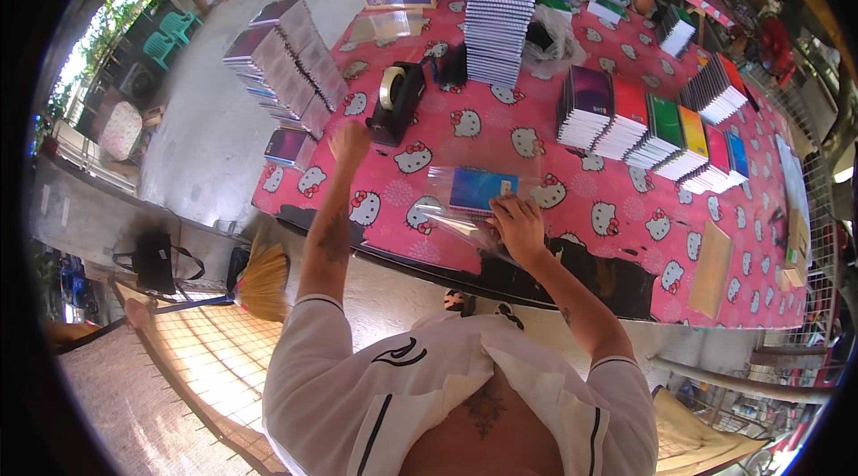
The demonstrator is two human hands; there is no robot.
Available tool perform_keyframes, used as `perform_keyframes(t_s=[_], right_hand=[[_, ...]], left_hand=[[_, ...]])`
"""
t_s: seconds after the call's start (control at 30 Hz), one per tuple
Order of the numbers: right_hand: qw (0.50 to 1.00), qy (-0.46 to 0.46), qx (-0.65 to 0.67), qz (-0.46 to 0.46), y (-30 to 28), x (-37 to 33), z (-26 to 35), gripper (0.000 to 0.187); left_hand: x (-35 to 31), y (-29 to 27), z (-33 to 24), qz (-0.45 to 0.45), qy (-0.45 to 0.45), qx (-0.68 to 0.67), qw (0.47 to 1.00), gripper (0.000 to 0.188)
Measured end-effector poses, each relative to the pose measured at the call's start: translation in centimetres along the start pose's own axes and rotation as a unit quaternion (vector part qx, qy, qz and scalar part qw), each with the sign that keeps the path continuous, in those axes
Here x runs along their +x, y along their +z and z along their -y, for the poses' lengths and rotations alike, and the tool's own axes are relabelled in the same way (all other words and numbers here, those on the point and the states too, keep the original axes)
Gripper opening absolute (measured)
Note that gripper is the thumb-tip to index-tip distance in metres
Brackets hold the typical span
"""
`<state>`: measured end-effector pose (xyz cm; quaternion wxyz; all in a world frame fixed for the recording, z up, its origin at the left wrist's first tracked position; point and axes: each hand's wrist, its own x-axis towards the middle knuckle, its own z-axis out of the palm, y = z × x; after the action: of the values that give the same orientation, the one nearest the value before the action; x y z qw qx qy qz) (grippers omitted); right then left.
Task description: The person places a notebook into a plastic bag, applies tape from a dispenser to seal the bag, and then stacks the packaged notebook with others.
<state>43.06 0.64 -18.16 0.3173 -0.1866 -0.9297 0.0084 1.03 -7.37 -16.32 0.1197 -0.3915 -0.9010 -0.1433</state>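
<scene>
The pink counter (pixel 572 199) is carrying a tall stack of notebooks (pixel 497 29) and a black tape dispenser (pixel 396 101). The left hand (pixel 349 142) is reaching up beside the dispenser, fingers curled, holding nothing I can make out. The right hand (pixel 516 221) is pressing flat on the clear bag (pixel 465 203) around a blue notebook (pixel 481 189) at the near edge.

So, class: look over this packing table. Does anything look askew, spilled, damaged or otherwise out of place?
Little stands out. One dark notebook lies alone at the table's left edge, apart from the tidy stacks. The blue notebook in its clear bag sits slightly skewed under the right hand, while the left hand reaches toward the black tape dispenser. Nothing looks spilled or damaged.
</scene>
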Motion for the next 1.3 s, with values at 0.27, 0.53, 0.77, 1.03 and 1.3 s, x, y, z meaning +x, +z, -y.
perform_keyframes(t_s=[0.27,0.53,0.77,1.03,1.3], right_hand=[[1.000,0.018,0.020,0.004,0.0,-0.3,0.2,0.036],[0.999,0.026,0.032,0.015,0.5,-0.3,0.1,0.035],[0.999,0.031,0.026,-0.002,-0.2,0.1,0.3,0.038],[0.999,0.046,0.012,-0.026,0.2,-0.4,0.4,0.035],[0.999,0.031,0.032,-0.011,-0.1,0.3,1.1,0.034]], left_hand=[[-0.6,-1.4,1.1,0.130,-0.147,-0.323,0.926,0.022],[-1.9,0.6,2.4,0.133,-0.162,-0.406,0.889,0.028],[2.0,-0.7,0.9,0.099,-0.109,-0.011,0.989,0.028],[-2.1,-2.2,1.6,0.213,-0.262,-0.651,0.680,0.014],[-0.3,1.8,5.5,0.200,-0.179,-0.372,0.889,0.022]])
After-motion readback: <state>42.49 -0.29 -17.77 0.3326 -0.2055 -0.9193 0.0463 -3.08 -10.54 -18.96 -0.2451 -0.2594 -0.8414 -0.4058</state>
